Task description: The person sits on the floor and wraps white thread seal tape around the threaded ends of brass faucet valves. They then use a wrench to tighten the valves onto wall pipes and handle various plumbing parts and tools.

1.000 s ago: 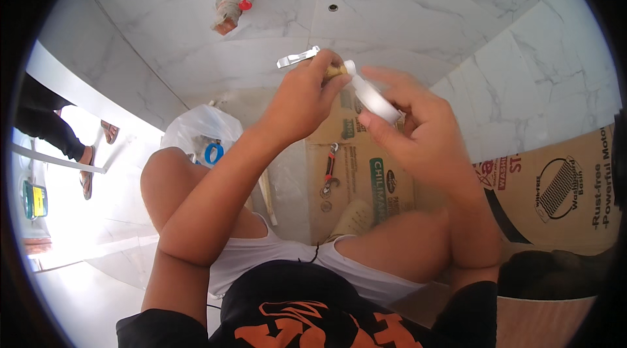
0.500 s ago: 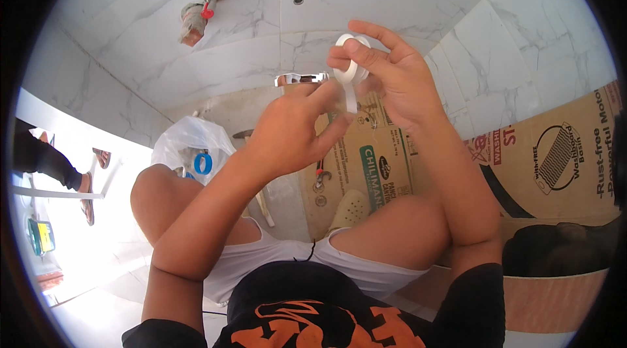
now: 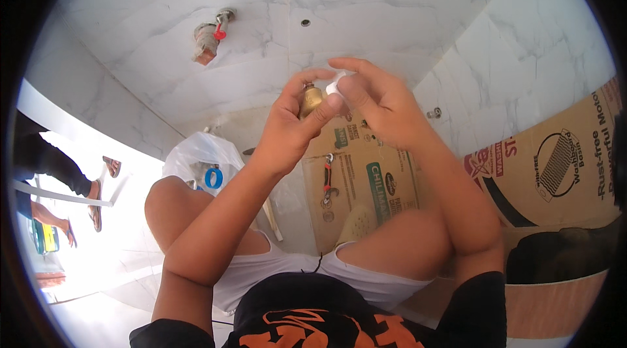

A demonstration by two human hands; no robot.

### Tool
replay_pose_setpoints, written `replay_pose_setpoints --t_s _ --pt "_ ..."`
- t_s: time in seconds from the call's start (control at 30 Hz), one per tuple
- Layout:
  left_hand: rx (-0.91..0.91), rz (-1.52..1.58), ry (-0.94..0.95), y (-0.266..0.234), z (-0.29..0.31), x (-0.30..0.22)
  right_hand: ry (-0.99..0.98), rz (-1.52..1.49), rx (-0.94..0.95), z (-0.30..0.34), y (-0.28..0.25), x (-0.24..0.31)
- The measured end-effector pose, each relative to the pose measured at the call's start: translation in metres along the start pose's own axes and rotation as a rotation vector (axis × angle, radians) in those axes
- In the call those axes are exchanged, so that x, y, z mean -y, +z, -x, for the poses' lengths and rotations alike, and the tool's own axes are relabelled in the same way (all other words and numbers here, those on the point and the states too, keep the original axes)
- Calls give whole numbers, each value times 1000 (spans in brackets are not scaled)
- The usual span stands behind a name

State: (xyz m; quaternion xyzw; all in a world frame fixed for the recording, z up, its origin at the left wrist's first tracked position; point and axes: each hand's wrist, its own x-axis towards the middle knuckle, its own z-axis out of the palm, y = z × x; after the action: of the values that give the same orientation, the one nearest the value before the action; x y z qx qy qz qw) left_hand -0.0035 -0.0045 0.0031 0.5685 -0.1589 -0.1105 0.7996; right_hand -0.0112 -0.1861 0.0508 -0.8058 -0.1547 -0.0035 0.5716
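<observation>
12 o'clock: brass-gold fitting [image 3: 311, 99], grey-veined white tiles [image 3: 366, 8] | 11: red handle [image 3: 220, 33] | 3: brown carton [image 3: 528, 207] | 6: black shirt [image 3: 294, 290], orange print [image 3: 287, 335]

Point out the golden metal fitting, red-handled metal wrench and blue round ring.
Golden metal fitting [image 3: 311, 101], head view: body.
Red-handled metal wrench [image 3: 327, 177], head view: handle.
Blue round ring [image 3: 208, 179], head view: rim.

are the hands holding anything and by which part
The left hand holds a brass fitting by its body. The right hand is at the white tape; its exact hold is too blurred to tell.
</observation>
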Motion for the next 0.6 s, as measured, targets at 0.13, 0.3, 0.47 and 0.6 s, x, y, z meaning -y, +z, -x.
replay_pose_setpoints --t_s 0.13,0.3,0.47,0.6 --pt "65 216 -136 -12 -7 5 -59 156 53 2 -3 -1" --pt "27 339 -173 -12 -8 17 -82 342 31 5 0 -6" --pt "27 -10 -102 -17 -12 22 -99 502 12 6 0 -10" --pt "39 -263 -127 -22 -12 19 -67 590 24 9 2 -12"
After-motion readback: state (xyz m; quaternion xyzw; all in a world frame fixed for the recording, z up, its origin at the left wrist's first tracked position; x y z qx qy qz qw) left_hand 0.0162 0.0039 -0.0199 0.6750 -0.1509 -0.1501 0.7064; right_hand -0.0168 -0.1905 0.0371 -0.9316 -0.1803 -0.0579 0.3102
